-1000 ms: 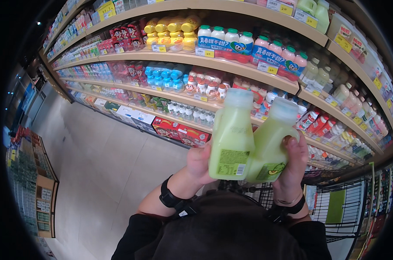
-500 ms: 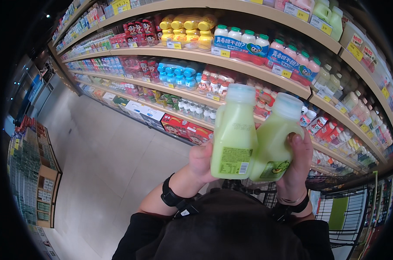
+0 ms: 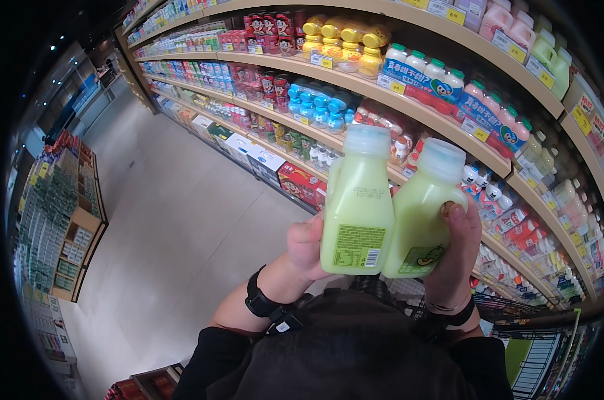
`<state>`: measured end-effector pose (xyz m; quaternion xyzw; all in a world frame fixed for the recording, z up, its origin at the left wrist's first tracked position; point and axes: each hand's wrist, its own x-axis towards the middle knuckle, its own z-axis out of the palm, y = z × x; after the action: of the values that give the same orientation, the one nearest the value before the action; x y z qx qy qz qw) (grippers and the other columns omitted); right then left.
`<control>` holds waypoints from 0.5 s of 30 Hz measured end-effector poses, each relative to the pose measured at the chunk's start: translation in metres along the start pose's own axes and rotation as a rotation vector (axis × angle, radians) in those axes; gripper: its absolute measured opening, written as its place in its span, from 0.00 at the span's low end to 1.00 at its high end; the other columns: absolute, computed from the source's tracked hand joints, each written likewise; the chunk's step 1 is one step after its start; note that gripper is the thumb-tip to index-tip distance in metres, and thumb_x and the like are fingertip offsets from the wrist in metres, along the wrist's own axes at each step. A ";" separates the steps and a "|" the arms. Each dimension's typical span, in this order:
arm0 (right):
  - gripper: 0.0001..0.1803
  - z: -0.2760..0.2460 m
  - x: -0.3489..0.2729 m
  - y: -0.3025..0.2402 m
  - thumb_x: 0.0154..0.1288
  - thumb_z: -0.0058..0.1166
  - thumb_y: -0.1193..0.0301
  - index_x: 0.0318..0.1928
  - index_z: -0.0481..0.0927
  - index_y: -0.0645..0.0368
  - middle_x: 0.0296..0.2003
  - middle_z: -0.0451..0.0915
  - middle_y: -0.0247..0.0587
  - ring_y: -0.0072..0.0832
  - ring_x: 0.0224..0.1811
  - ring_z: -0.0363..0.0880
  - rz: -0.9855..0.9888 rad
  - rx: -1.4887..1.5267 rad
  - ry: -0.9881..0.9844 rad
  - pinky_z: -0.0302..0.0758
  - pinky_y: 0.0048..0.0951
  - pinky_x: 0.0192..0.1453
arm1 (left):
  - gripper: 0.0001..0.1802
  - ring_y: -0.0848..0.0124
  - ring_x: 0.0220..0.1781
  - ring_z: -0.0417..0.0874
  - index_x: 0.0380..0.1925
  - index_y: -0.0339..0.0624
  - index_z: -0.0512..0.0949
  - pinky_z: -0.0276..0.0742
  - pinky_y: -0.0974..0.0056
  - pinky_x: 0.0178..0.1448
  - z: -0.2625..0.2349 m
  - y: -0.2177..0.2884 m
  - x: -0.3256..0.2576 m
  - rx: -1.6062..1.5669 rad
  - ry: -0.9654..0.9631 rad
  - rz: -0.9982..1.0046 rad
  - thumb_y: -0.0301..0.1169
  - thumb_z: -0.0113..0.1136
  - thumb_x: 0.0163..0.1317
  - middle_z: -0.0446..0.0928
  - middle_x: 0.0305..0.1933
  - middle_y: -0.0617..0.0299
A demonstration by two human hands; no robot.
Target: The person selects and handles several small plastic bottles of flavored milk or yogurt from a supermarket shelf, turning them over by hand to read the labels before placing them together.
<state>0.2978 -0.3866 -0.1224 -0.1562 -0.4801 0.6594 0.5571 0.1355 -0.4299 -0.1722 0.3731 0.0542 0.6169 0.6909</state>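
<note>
Two pale green plastic drink bottles with whitish caps are held up side by side before me. My left hand (image 3: 307, 243) is closed on the left bottle (image 3: 357, 200), whose side with small print and a barcode faces me; most of the fingers are hidden behind it. Around the right bottle (image 3: 419, 217) my right hand (image 3: 459, 250) is wrapped, thumb on its side. This one tilts to the right and shows a dark green picture label low down. The bottles touch or overlap along their inner edges.
Curving shelves (image 3: 355, 77) of bottled drinks run across the front and right. Yellow bottles (image 3: 342, 47) and blue-wrapped bottle packs (image 3: 422, 75) stand there. Grey floor (image 3: 175, 220) lies left, with a stocked display stand (image 3: 79, 253) beyond. A black wire cart (image 3: 535, 360) is at lower right.
The view has turned, so the shelves and the left display stand sit farther right. Both hands keep their bottles in almost the same place before me.
</note>
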 end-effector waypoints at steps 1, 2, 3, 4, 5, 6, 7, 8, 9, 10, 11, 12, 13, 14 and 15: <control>0.14 0.003 0.001 0.002 0.61 0.43 0.66 0.39 0.68 0.66 0.44 0.69 0.45 0.28 0.41 0.73 -0.010 -0.087 0.015 0.72 0.28 0.44 | 0.43 0.59 0.63 0.58 0.61 0.40 0.51 0.58 0.54 0.62 0.001 0.001 -0.002 0.008 0.010 0.011 0.54 0.46 0.49 0.55 0.63 0.54; 0.17 0.004 0.002 0.003 0.61 0.43 0.63 0.41 0.68 0.66 0.39 0.72 0.45 0.28 0.38 0.75 -0.012 -0.126 0.017 0.73 0.27 0.42 | 0.45 0.59 0.62 0.60 0.60 0.40 0.51 0.60 0.54 0.62 0.003 0.003 -0.004 0.058 0.034 0.018 0.55 0.48 0.48 0.56 0.62 0.54; 0.20 0.005 0.004 0.006 0.61 0.43 0.60 0.44 0.67 0.67 0.35 0.75 0.46 0.29 0.35 0.76 -0.013 -0.166 0.020 0.74 0.27 0.41 | 0.46 0.59 0.61 0.61 0.60 0.39 0.52 0.61 0.54 0.61 0.004 0.004 -0.005 0.108 0.059 0.022 0.57 0.50 0.46 0.57 0.61 0.53; 0.21 0.004 0.005 0.009 0.61 0.42 0.60 0.43 0.67 0.67 0.34 0.75 0.45 0.29 0.35 0.76 -0.016 -0.153 0.021 0.74 0.27 0.41 | 0.46 0.59 0.61 0.61 0.60 0.39 0.52 0.61 0.54 0.61 0.006 0.007 -0.006 0.114 0.071 0.029 0.57 0.50 0.46 0.57 0.61 0.53; 0.21 0.002 0.007 0.011 0.61 0.42 0.60 0.43 0.67 0.67 0.34 0.75 0.45 0.29 0.34 0.76 -0.014 -0.144 0.017 0.74 0.28 0.40 | 0.48 0.59 0.61 0.62 0.60 0.40 0.51 0.61 0.53 0.61 0.009 0.010 -0.005 0.135 0.116 -0.006 0.60 0.50 0.45 0.57 0.61 0.53; 0.21 0.001 0.008 0.013 0.61 0.41 0.60 0.43 0.67 0.67 0.34 0.75 0.45 0.29 0.34 0.76 -0.011 -0.134 0.011 0.74 0.28 0.40 | 0.50 0.59 0.61 0.62 0.60 0.40 0.51 0.61 0.53 0.61 0.011 0.011 -0.005 0.156 0.161 -0.038 0.62 0.50 0.44 0.57 0.61 0.53; 0.21 -0.001 0.010 0.013 0.61 0.41 0.60 0.42 0.68 0.67 0.34 0.75 0.45 0.29 0.34 0.76 0.003 -0.122 -0.029 0.74 0.28 0.40 | 0.50 0.59 0.61 0.62 0.60 0.40 0.51 0.61 0.53 0.61 0.011 0.012 -0.006 0.162 0.173 -0.027 0.62 0.50 0.44 0.57 0.61 0.53; 0.21 -0.003 0.013 0.013 0.61 0.41 0.59 0.42 0.68 0.67 0.34 0.75 0.45 0.29 0.34 0.76 0.013 -0.112 -0.055 0.74 0.28 0.40 | 0.50 0.59 0.61 0.62 0.60 0.40 0.51 0.61 0.53 0.61 0.012 0.011 -0.007 0.159 0.188 -0.020 0.62 0.50 0.44 0.57 0.61 0.53; 0.21 -0.005 0.014 0.013 0.62 0.41 0.59 0.42 0.68 0.67 0.34 0.75 0.45 0.29 0.34 0.76 0.021 -0.103 -0.080 0.74 0.28 0.40 | 0.50 0.59 0.61 0.61 0.60 0.40 0.50 0.60 0.53 0.61 0.013 0.011 -0.007 0.157 0.200 -0.014 0.62 0.49 0.45 0.57 0.61 0.53; 0.17 -0.006 0.016 0.012 0.61 0.44 0.63 0.38 0.68 0.68 0.42 0.70 0.44 0.28 0.38 0.74 0.045 -0.025 -0.113 0.72 0.27 0.41 | 0.50 0.59 0.61 0.61 0.60 0.40 0.50 0.60 0.53 0.61 0.011 0.010 -0.007 0.163 0.208 -0.005 0.62 0.49 0.45 0.57 0.61 0.53; 0.14 -0.007 0.019 0.012 0.60 0.48 0.67 0.34 0.69 0.68 0.50 0.65 0.43 0.26 0.42 0.72 0.069 0.053 -0.147 0.71 0.26 0.42 | 0.48 0.59 0.62 0.60 0.61 0.41 0.50 0.59 0.52 0.62 0.008 0.008 -0.007 0.141 0.168 0.026 0.60 0.48 0.46 0.56 0.62 0.53; 0.14 -0.007 0.022 0.010 0.60 0.48 0.67 0.34 0.69 0.68 0.50 0.65 0.43 0.26 0.42 0.72 0.075 0.061 -0.154 0.71 0.26 0.42 | 0.47 0.58 0.63 0.59 0.61 0.41 0.49 0.57 0.52 0.63 0.006 0.006 -0.007 0.119 0.127 0.053 0.59 0.47 0.47 0.56 0.62 0.53; 0.14 -0.005 0.026 0.008 0.60 0.48 0.67 0.35 0.68 0.69 0.50 0.65 0.44 0.26 0.41 0.72 0.061 0.036 -0.154 0.71 0.26 0.41 | 0.47 0.58 0.63 0.59 0.61 0.41 0.49 0.57 0.52 0.63 0.007 0.005 -0.005 0.125 0.137 0.058 0.59 0.47 0.47 0.56 0.62 0.53; 0.15 -0.003 0.029 0.007 0.60 0.48 0.67 0.36 0.68 0.70 0.50 0.65 0.44 0.26 0.40 0.72 0.047 0.011 -0.155 0.72 0.26 0.40 | 0.46 0.58 0.63 0.58 0.61 0.42 0.49 0.56 0.52 0.64 0.008 0.004 -0.003 0.112 0.140 0.076 0.58 0.47 0.47 0.55 0.63 0.53; 0.15 -0.002 0.033 0.006 0.60 0.48 0.67 0.36 0.68 0.70 0.50 0.65 0.44 0.26 0.40 0.72 0.053 0.020 -0.163 0.72 0.26 0.40 | 0.46 0.58 0.64 0.57 0.62 0.42 0.48 0.54 0.51 0.64 0.008 0.003 0.000 0.099 0.144 0.095 0.58 0.46 0.48 0.54 0.64 0.53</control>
<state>0.2850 -0.3558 -0.1170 -0.1091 -0.5132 0.6891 0.4999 0.1374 -0.4340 -0.1646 0.3639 0.1163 0.6706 0.6359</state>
